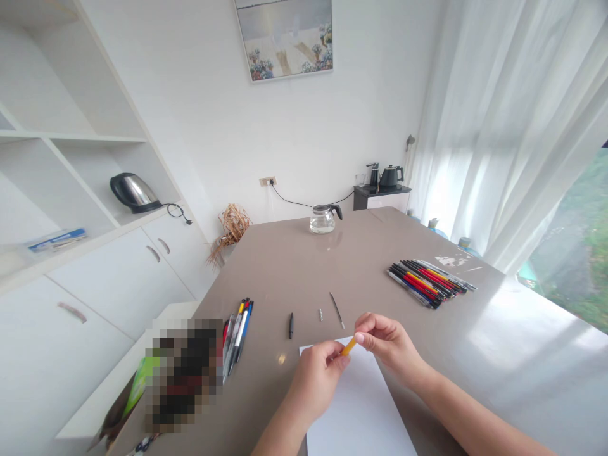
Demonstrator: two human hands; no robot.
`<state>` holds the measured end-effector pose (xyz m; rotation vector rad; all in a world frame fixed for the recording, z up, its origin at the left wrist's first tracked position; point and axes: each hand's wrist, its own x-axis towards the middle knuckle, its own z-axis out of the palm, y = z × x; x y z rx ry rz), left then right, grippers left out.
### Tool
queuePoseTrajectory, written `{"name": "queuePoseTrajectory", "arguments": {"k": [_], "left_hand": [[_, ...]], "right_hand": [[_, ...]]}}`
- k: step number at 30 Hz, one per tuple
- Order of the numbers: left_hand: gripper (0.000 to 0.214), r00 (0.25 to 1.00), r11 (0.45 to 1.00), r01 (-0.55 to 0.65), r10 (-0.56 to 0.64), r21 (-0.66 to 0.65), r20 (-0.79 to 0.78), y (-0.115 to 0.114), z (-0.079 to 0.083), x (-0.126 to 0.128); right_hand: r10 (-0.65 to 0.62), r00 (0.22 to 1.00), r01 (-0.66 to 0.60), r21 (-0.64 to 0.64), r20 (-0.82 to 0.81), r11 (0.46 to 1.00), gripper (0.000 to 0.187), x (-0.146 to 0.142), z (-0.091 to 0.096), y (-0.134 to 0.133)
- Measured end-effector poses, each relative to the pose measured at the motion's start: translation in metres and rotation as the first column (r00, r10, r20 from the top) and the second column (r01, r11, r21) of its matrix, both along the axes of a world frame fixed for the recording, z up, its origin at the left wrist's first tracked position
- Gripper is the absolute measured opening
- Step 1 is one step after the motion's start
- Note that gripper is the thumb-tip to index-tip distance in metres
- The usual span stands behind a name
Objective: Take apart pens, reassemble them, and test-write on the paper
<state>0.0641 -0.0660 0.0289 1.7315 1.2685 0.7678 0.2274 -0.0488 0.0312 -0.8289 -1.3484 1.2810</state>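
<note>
Paper [361, 411], a white sheet, lies on the brown table [275, 266] beneath the person's two hands. Above its far edge is the yellow piece [349, 346], slim like part of a pen barrel, held at a slant between both hands. The left hand [319, 373], over the paper's far left corner, has thumb and fingers closed around the lower end of it. The right hand [384, 339], by the paper's far right corner, pinches the upper end between thumb and fingertip, with the other fingers curled in.

Just beyond the paper lie three loose parts, apart from one another: a thin black refill [336, 308] with a pale end, nearest the right hand; a small silvery piece [320, 315], perhaps a spring, too small to be sure; and, farther left, a short black piece [291, 325].

To the paper's right and farther off, a pile of pens [425, 283] lies side by side, in black, red, yellow, blue and clear. Left of the paper lies a smaller group of pens [237, 332], beside a pixelated patch. Well beyond the paper stands a glass pot [322, 221] with a black handle.
</note>
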Motion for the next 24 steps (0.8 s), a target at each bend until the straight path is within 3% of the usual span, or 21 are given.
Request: {"name": "queuePoseTrajectory", "arguments": {"k": [10,17,24], "left_hand": [[0.031,1.0,1.0,-0.004,0.004,0.005,0.013,0.0,0.002,0.0],[0.033,0.999,1.0,-0.017,0.017,-0.004,0.046,0.002,-0.003,0.0],[0.032,0.997,1.0,-0.022,0.023,-0.002,0.076,0.004,-0.001,0.0]], "right_hand": [[-0.145,0.963,0.096,0.211,0.229,0.973,0.015,0.003,-0.003,-0.002],[-0.305,0.869,0.105,0.458,0.389,0.883,0.019,0.003,-0.007,-0.001],[-0.362,0.827,0.12,0.494,0.43,0.861,0.023,0.002,-0.009,-0.002]]}}
